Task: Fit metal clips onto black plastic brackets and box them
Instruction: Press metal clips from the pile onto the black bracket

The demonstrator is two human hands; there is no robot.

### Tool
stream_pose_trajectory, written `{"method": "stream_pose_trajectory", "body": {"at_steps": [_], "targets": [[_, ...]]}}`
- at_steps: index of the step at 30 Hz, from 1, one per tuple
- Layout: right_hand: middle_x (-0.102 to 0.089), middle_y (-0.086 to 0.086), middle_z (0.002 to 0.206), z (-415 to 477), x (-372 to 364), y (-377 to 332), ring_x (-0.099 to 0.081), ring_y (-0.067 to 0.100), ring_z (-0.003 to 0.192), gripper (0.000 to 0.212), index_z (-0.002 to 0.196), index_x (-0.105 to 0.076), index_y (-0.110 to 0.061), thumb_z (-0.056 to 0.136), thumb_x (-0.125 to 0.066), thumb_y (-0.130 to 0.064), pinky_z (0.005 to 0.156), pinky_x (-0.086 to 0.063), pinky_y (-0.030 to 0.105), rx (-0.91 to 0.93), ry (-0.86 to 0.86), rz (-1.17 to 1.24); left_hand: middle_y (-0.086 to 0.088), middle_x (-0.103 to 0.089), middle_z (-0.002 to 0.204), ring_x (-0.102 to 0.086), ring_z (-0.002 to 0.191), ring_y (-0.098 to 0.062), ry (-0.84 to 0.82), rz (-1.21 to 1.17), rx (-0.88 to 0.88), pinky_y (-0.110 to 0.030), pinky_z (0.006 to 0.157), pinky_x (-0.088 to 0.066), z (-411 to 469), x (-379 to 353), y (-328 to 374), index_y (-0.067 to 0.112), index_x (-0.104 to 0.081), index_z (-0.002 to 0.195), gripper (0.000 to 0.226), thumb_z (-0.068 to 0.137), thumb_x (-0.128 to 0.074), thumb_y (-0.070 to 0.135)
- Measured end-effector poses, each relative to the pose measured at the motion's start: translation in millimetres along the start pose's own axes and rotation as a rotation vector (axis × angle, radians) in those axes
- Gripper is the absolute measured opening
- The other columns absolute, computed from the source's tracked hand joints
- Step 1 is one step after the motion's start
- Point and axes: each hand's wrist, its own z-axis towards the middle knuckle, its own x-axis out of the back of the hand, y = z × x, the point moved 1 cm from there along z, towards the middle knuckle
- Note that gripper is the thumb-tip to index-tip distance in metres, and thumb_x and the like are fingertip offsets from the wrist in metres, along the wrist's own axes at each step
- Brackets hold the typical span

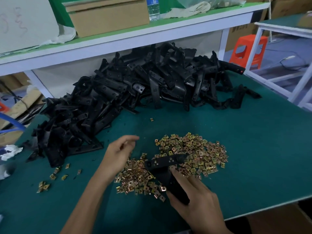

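The work surface (pixel 253 149) is covered in dark green matting. A large pile of black plastic brackets (pixel 126 92) lies along its far side, under a white-framed shelf (pixel 118 36).

The metal clips (pixel 190 152) lie in a loose, brass-coloured heap at the centre of the surface, nearer the person than the bracket pile. A few stray clips (pixel 55 173) are scattered to the left of the heap, and a single clip (pixel 151 119) lies apart, between the heap and the brackets.

Right grip (pixel 194 200): closed around the lower end of one bracket (pixel 167 166). The bracket is held over the clip heap, with its perforated upper arm pointing right.

Left grip (pixel 116 152): positioned over the left edge of the clip heap, fingers loosely curled and blurred. It cannot be determined whether a clip is pinched between them.

On the shelf stand a cardboard box (pixel 108 16), a water bottle (pixel 153 9) and a pale cloth (pixel 187 8). An orange stool (pixel 248 49) stands on the floor beyond the right edge of the surface.
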Motion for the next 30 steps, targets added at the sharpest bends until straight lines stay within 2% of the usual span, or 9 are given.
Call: {"method": "stream_pose_trajectory", "body": {"at_steps": [3, 5, 7, 10, 18, 21, 24, 26, 30], "targets": [[-0.062, -0.014, 0.082, -0.8, -1.3, 1.6, -0.063, 0.009, 0.069, 0.061, 0.133, -0.062, -0.032, 0.076, -0.071, -0.05, 0.05, -0.05, 0.023, 0.009, -0.006, -0.016, 0.006, -0.07, 0.082, -0.066, 0.08, -0.006, -0.074, -0.154, -0.01, -0.021, 0.077, -0.056, -23.8, -3.2, 16.4, 0.035, -0.077, 0.104, 0.018, 0.087, -0.073, 0.033], [-0.062, -0.014, 0.083, -2.2, -2.9, 3.0, -0.063, 0.009, 0.07, 0.066, 0.135, -0.059, -0.034, 0.073, -0.077, -0.047, 0.051, -0.05, 0.023, 0.015, -0.004, -0.013, 0.009, -0.072, 0.08, -0.068, 0.08, -0.008, -0.068, -0.211, 0.002, -0.019, 0.077, -0.056, -33.3, -4.2, 23.0, 0.032, -0.078, 0.102, 0.024, 0.078, -0.076, 0.035], [-0.062, -0.014, 0.084, -3.0, -3.5, 3.6, -0.063, 0.009, 0.07, 0.066, 0.136, -0.058, -0.034, 0.074, -0.076, -0.047, 0.051, -0.05, 0.023, 0.014, -0.001, -0.001, 0.01, -0.069, 0.074, -0.067, 0.075, -0.008, -0.023, -0.197, 0.004, -0.017, 0.073, -0.054, -37.9, -4.0, 26.0, 0.032, -0.079, 0.097, 0.02, 0.078, -0.074, 0.037], [-0.061, -0.014, 0.083, -4.0, -4.2, 3.8, -0.062, 0.009, 0.07, 0.064, 0.137, -0.058, -0.036, 0.076, -0.073, -0.049, 0.05, -0.05, 0.026, 0.009, -0.016, -0.01, 0.014, -0.067, 0.081, -0.059, 0.075, -0.002, 0.031, -0.124, 0.015, -0.013, 0.07, -0.048, -40.7, -1.4, 27.3, 0.034, -0.08, 0.091, 0.015, 0.078, -0.076, 0.04], [-0.062, -0.014, 0.083, -4.2, -4.1, 1.5, -0.064, 0.012, 0.073, 0.064, 0.135, -0.06, -0.038, 0.074, -0.077, -0.048, 0.05, -0.05, 0.027, 0.031, -0.057, -0.076, -0.011, -0.078, 0.088, -0.071, 0.076, -0.009, -0.106, -0.382, 0.1, -0.014, 0.062, -0.051, -54.4, -13.6, 40.3, 0.013, -0.077, 0.095, 0.017, 0.079, -0.075, 0.02], [-0.061, -0.013, 0.081, -4.5, -3.8, 1.6, -0.064, 0.013, 0.069, 0.066, 0.133, -0.062, -0.036, 0.071, -0.084, -0.045, 0.048, -0.05, 0.027, 0.036, -0.074, -0.091, -0.012, -0.078, 0.094, -0.074, 0.087, -0.018, -0.128, -0.365, 0.12, -0.019, 0.077, -0.054, -61.0, -19.9, 41.2, 0.01, -0.074, 0.101, 0.02, 0.083, -0.075, 0.019], [-0.062, -0.013, 0.08, -4.2, -2.3, -0.2, -0.064, 0.013, 0.067, 0.065, 0.132, -0.063, -0.035, 0.07, -0.083, -0.045, 0.046, -0.049, 0.027, 0.045, -0.08, -0.104, -0.014, -0.078, 0.095, -0.073, 0.096, -0.029, -0.092, -0.325, 0.161, -0.034, 0.091, -0.051, -65.0, -23.7, 36.8, 0.011, -0.073, 0.103, 0.013, 0.091, -0.071, 0.013], [-0.062, -0.013, 0.079, -4.3, -1.6, -0.9, -0.063, 0.012, 0.065, 0.065, 0.131, -0.064, -0.036, 0.07, -0.084, -0.045, 0.045, -0.049, 0.027, 0.045, -0.085, -0.106, -0.014, -0.078, 0.095, -0.072, 0.098, -0.029, -0.093, -0.303, 0.173, -0.036, 0.094, -0.049, -67.3, -24.7, 33.4, 0.012, -0.073, 0.104, 0.012, 0.094, -0.068, 0.013], [-0.062, -0.012, 0.08, -3.8, -1.1, -0.8, -0.063, 0.013, 0.063, 0.066, 0.131, -0.065, -0.035, 0.069, -0.085, -0.044, 0.044, -0.049, 0.026, 0.041, -0.086, -0.105, -0.014, -0.078, 0.098, -0.07, 0.089, -0.019, -0.077, -0.388, 0.189, -0.021, 0.077, -0.051, -69.1, -21.0, 30.3, 0.008, -0.073, 0.104, 0.013, 0.093, -0.066, 0.009]]}}
